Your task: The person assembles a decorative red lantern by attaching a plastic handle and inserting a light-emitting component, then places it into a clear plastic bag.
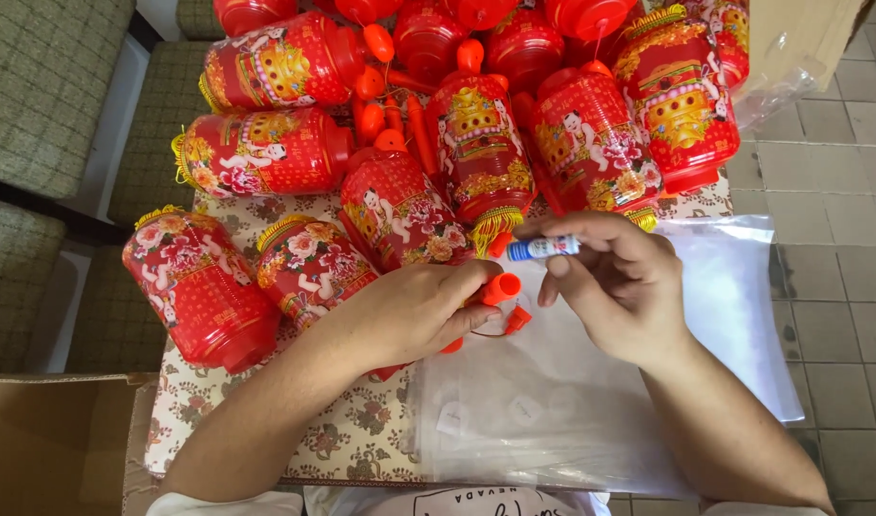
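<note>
A floral-patterned surface [362, 435] fills the middle of the head view, and across its far half sits a big heap of red lanterns [476, 105], plastic ones printed with flowers, gold and little figures, most lying on their sides with gold fringes showing. Two more lanterns [252, 277] lie apart on the near left, side by side. On the right half, a stack of clear plastic bags [744, 315] spreads flat, reaching past the edge over the tiled floor [839, 191]. A cardboard box [46, 440] stands open at the lower left, with green checked cushions [37, 86] beyond it.

Now the hands, both low and close together over the near edge of the bags. The left hand [414, 311] is curled, fingers pressed around an orange plastic handle [500, 288], its tube end pointing right, with a thin wire and a small orange clip [517, 319] hanging just below. The right hand [624, 282] holds a small blue and white battery [543, 248], thumb and forefinger pinching it at one end, the other fingers loosely bent beneath.

Judging by this, the step in hand looks like fitting the battery into the handle: battery and tube mouth are near but apart, and not lined up. The next move would call for turning the battery end-on to the opening and keeping the handle steady.
</note>
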